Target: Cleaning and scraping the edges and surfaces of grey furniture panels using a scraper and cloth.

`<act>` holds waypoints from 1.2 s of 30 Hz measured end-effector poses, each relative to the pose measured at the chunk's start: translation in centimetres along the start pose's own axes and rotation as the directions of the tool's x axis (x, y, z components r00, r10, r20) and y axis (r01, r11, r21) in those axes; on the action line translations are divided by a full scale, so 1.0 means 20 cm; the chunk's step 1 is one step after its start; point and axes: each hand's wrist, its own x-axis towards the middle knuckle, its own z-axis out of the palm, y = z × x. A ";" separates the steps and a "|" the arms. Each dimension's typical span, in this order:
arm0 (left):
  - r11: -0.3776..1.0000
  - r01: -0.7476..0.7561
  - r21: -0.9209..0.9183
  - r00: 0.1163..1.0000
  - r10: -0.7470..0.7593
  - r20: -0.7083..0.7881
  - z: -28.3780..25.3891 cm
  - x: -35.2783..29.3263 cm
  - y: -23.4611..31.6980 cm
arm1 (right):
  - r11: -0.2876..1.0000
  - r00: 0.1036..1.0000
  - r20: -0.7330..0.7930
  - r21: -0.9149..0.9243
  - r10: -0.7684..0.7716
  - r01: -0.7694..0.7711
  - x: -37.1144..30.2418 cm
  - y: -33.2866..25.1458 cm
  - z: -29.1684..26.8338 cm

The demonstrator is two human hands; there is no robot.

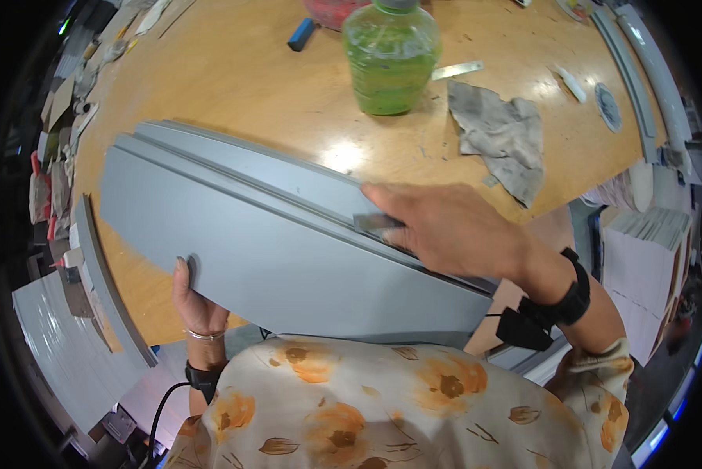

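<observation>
Sanding step, by the look: left hand (197, 301) grips the grey panel (273, 258) from below at its near edge, propped over the worktop (234, 86). Right hand (452, 230) pinches a small abrasive pad (376, 225) against the groove. Next stroke needs steady support.

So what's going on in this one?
A person holds a long grey panel across a wooden table. The left hand grips its near edge from below, while the right hand presses a small grey pad against a ridge on top. A green bottle and a rag sit behind.
</observation>
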 end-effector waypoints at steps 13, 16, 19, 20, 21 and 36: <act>0.945 0.001 -0.328 0.997 0.022 0.068 -0.20 -0.04 0.01 | 0.999 0.992 0.124 0.030 -0.025 0.022 0.01 -0.11 0.09; 0.928 0.032 -0.372 0.994 0.009 0.109 -0.23 -0.02 0.02 | 0.998 0.984 -0.173 -0.033 -0.053 0.048 0.05 -0.07 0.10; 0.951 -0.012 -0.308 0.999 0.025 0.037 -0.23 -0.02 0.00 | 0.978 0.978 0.026 0.030 0.207 -0.208 0.08 -0.10 0.11; 0.951 -0.016 -0.308 0.999 0.029 0.036 -0.25 -0.03 0.01 | 0.980 0.983 0.043 0.083 0.179 -0.182 0.07 -0.12 0.12; 0.957 -0.024 -0.290 0.999 0.032 0.024 -0.27 -0.03 0.01 | 0.978 0.987 0.059 0.138 0.151 -0.158 0.06 -0.13 0.13; 0.977 0.067 -0.201 0.997 -0.073 -0.023 -0.33 -0.04 0.00 | 0.912 0.920 -0.095 0.207 0.379 -0.354 0.12 -0.13 0.15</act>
